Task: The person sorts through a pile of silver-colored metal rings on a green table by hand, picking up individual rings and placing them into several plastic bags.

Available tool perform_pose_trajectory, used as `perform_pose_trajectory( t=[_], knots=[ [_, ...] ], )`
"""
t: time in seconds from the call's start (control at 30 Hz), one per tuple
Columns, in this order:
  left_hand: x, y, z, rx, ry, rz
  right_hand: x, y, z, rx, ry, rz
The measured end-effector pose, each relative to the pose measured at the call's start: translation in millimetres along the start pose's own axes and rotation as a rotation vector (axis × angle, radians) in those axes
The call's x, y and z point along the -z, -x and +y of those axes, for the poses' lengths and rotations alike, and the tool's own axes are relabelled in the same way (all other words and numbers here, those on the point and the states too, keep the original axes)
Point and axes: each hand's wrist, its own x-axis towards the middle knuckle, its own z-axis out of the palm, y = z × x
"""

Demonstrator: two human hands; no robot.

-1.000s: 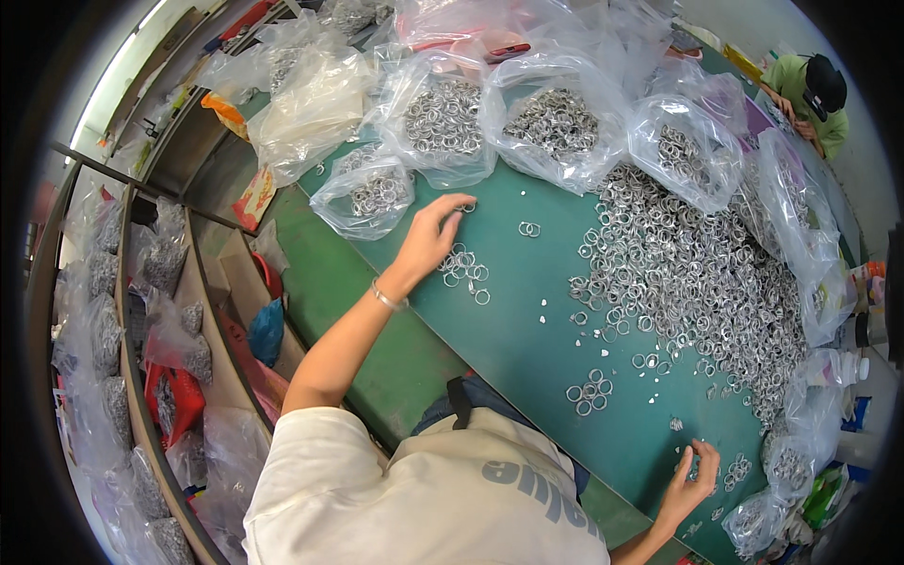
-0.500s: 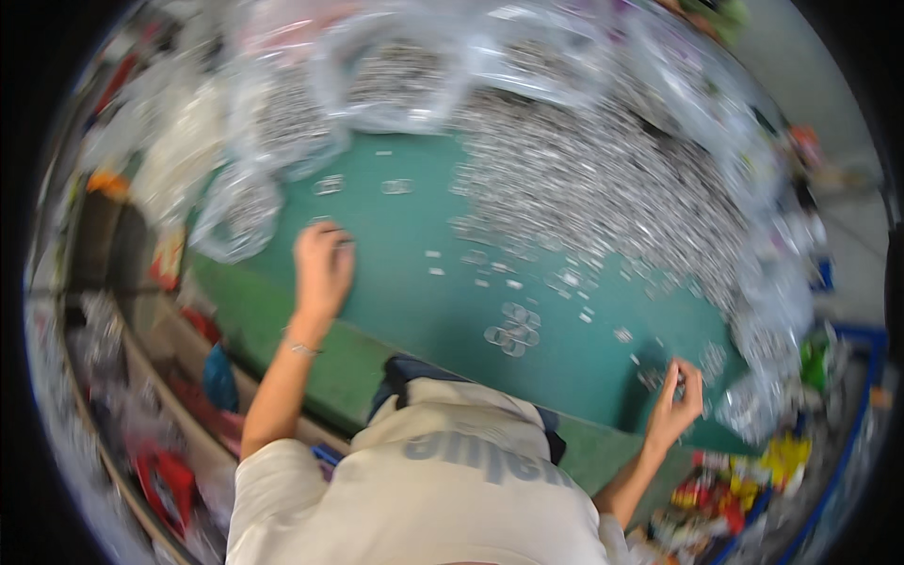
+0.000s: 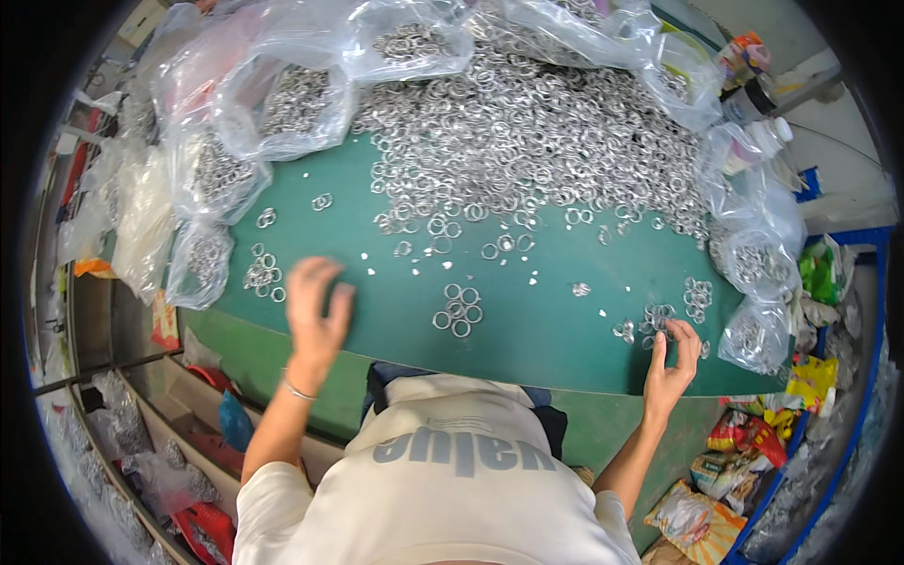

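Observation:
My left hand [image 3: 318,306], blurred by motion, is above the green table mat with thumb and fingers apart and no visible object between them. To its left lies a small cluster of silvery metal rings [image 3: 264,273]. At the right, my right hand [image 3: 673,363] has its thumb and fingertips bent together beside another ring cluster [image 3: 656,318]. What the fingertips hold is hidden. A separate group of rings [image 3: 458,309] lies flat between my hands. Beyond it spreads a large heap of similar rings [image 3: 537,141].
Clear plastic bags of rings [image 3: 297,104] line the mat's far and left edges, with more bags [image 3: 753,330] at the right. Small white pieces [image 3: 447,266] are scattered on the green mat [image 3: 556,348]. Colourful packets [image 3: 744,438] lie at the lower right; cardboard compartments [image 3: 179,405] stand at the left.
The view has shifted. My left hand's fingers have spread, and it now lies to the right of the left ring cluster. My right hand stays by the rings at the right.

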Motion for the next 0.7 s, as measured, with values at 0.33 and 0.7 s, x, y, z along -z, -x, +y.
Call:
perform_pose_trajectory(
  t=[0.33,0.7],
  knots=[
    [-68.5,8.3,87.7,-0.280,0.235,-0.551,-39.1,7.4,-67.5,0.225,-0.294,-0.229],
    [-25.2,30.5,22.5,0.066,0.117,-0.264,-62.8,21.1,-97.5,0.284,-0.364,-0.395]
  ],
)
